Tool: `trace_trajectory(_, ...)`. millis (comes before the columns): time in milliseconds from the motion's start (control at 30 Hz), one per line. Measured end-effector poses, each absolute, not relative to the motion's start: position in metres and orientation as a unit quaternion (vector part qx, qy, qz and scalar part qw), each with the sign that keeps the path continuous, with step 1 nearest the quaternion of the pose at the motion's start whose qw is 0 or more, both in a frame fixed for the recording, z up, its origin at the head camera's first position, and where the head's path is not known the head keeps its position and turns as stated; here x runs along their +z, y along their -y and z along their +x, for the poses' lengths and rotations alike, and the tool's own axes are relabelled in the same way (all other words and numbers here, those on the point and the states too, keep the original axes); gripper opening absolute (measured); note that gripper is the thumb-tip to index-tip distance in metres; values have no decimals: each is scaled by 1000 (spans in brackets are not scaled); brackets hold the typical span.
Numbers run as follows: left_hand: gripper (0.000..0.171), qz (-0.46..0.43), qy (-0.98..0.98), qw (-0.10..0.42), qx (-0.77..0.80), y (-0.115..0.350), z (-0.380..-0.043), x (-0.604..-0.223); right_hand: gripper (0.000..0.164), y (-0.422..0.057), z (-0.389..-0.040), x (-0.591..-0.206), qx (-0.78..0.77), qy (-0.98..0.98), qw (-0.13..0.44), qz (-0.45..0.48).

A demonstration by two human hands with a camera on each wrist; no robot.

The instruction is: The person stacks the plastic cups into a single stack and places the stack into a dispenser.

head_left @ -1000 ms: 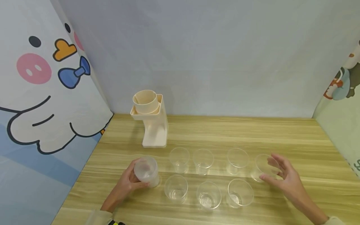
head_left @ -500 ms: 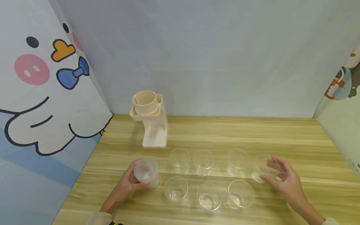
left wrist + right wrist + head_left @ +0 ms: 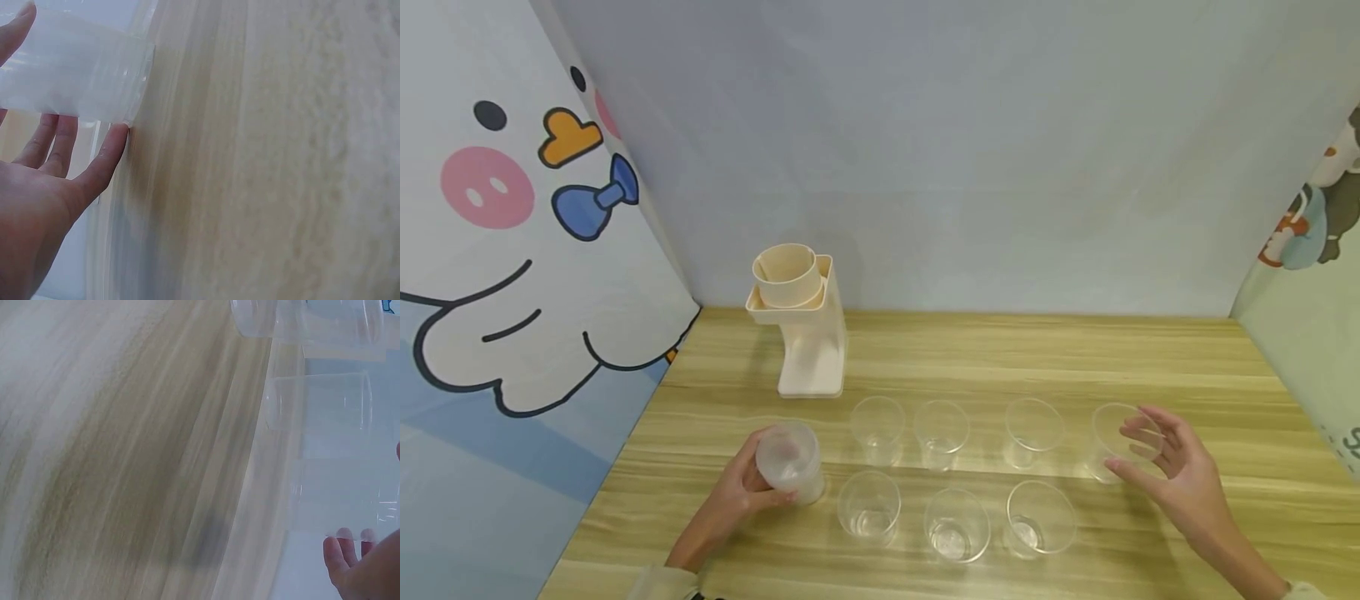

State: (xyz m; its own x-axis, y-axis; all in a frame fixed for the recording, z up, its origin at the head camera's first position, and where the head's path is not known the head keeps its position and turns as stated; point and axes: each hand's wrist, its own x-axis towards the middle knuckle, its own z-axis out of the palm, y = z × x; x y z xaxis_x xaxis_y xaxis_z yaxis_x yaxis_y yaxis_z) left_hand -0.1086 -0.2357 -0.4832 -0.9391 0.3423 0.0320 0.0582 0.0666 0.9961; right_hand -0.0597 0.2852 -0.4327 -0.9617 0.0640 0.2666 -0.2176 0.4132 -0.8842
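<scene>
Fingers of my left hand (image 3: 736, 490) are gripping a cloudy, round, translucent plastic cup (image 3: 790, 460) on a yellowish wood-grain table (image 3: 1037, 354); those of my right hand (image 3: 1189, 487) are holding a clear, round plastic cup (image 3: 1107, 454), right of six matching cups (image 3: 957, 525). Dark lettering (image 3: 1352, 437) at far right is running off, unreadable.

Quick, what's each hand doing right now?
Left hand: holding what looks like a stack of cups.
Right hand: holding the single clear cup at the row's end.
</scene>
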Motion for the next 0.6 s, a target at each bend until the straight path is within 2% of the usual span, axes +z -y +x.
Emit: trace_trajectory(600,83,130,-734,104,659,235,-107,-481,72,-282,-57,-413,550,819,144,78)
